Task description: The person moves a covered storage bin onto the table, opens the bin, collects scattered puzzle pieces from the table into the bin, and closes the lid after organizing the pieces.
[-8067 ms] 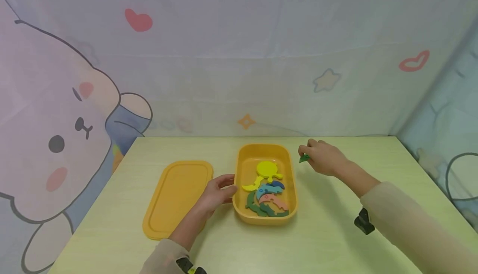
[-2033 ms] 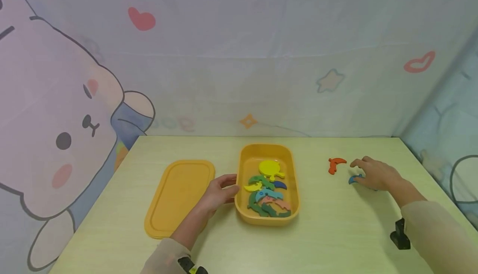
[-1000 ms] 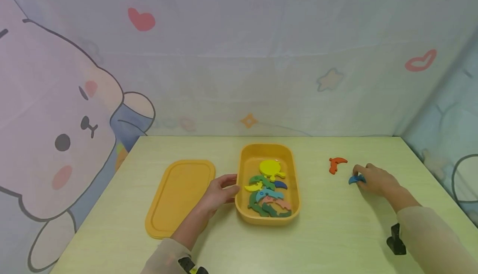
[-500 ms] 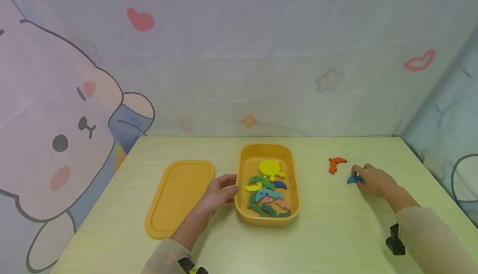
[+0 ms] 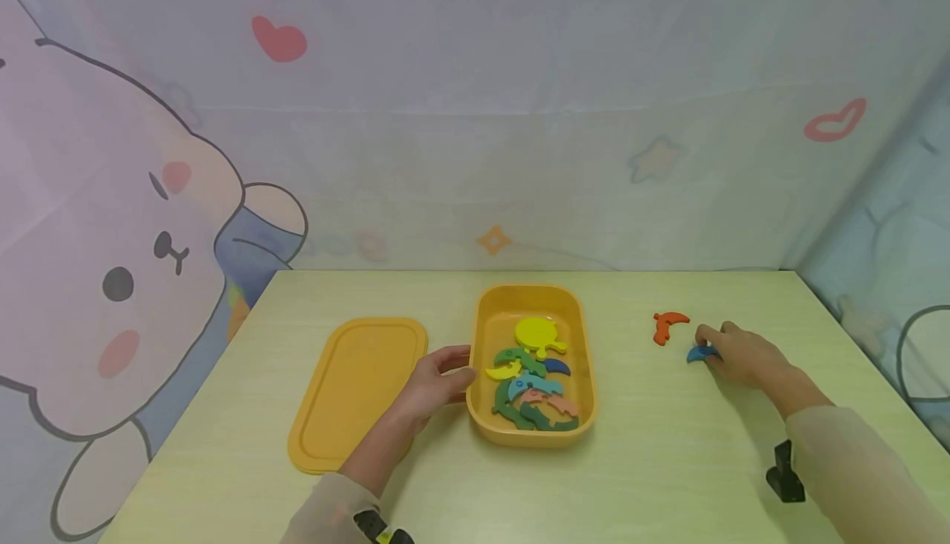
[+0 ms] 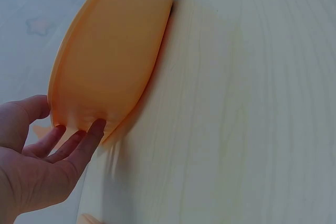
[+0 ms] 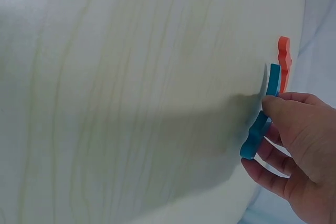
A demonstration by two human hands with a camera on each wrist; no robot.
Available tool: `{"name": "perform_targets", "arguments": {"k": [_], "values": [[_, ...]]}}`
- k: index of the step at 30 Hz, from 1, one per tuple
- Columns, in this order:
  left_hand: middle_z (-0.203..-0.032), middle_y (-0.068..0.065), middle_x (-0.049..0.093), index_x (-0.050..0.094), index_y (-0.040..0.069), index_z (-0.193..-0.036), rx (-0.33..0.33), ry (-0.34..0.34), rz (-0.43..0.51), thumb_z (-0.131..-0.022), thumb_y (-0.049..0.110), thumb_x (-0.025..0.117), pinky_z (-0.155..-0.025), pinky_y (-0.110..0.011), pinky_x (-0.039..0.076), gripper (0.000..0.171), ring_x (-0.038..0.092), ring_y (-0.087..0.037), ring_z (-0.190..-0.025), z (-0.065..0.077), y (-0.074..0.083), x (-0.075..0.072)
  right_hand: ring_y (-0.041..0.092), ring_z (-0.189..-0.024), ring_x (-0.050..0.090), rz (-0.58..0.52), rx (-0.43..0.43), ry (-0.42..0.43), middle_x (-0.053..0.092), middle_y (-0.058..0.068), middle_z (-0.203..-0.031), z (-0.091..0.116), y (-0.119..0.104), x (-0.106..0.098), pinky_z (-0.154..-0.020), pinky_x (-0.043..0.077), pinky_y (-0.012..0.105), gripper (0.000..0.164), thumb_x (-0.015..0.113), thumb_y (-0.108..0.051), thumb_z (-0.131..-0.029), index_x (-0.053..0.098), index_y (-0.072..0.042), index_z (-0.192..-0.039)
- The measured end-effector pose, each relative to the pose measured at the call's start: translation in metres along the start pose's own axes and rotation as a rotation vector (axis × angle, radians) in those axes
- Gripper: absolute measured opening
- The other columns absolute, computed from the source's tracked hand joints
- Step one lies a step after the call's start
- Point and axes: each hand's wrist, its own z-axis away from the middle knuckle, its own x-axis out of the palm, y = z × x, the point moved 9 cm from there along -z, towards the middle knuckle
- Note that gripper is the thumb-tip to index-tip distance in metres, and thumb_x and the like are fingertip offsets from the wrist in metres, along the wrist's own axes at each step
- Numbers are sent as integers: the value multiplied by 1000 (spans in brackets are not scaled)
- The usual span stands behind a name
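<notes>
My right hand (image 5: 742,356) pinches a blue animal-shaped toy piece (image 7: 256,135) between thumb and fingers, close over the right part of the table. Just beyond it lies a red bird-like toy piece (image 5: 665,328). At the middle of the table stands a yellow-orange box (image 5: 530,438) with several toy pieces inside. Among them are a yellow turtle-like piece (image 5: 536,334), a green one (image 5: 519,358), a light blue one (image 5: 536,386) and a pink one (image 5: 552,402). My left hand (image 5: 436,381) touches the box's left wall with its fingertips and thumb, fingers loosely extended.
A yellow-orange lid (image 5: 359,391) lies flat left of the box, partly beneath the left forearm in view. The pale wooden table (image 5: 653,470) ends at a printed cloth backdrop (image 5: 475,115) behind.
The green piece, earlier in my right hand, now lies in the box. That hand has moved right and taken hold of the blue piece, shifting it slightly left. My left hand stays put.
</notes>
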Motion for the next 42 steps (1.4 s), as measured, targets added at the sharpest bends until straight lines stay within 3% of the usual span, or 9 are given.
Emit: {"name": "perform_targets", "arguments": {"k": [17, 33, 42], "values": [[-131, -18, 49, 46, 2, -132, 6, 4, -8, -89, 12, 56, -81, -36, 55, 46, 57, -27, -109, 0, 2, 0, 18, -57, 42, 57, -58, 31, 47, 10, -78, -16, -19, -21, -48, 38, 27, 21, 63, -7, -84, 49, -10, -100], [-131, -18, 49, 46, 3, -132, 5, 1, -6, -89, 14, 57, -80, -36, 55, 45, 56, -27, -109, -1, -1, -1, 17, -56, 42, 46, -132, 24, 46, 7, -80, -29, -62, -35, -47, 35, 26, 12, 59, -12, -89, 49, -14, -95], [-130, -18, 50, 46, 2, -132, 7, 9, -7, -89, 13, 57, -80, -35, 55, 46, 57, -26, -108, 1, 0, 0, 16, -55, 39, 89, -184, 7, 44, 5, -77, -39, -81, -34, -47, 32, 25, 15, 61, -12, -87, 49, -14, -96]]}}
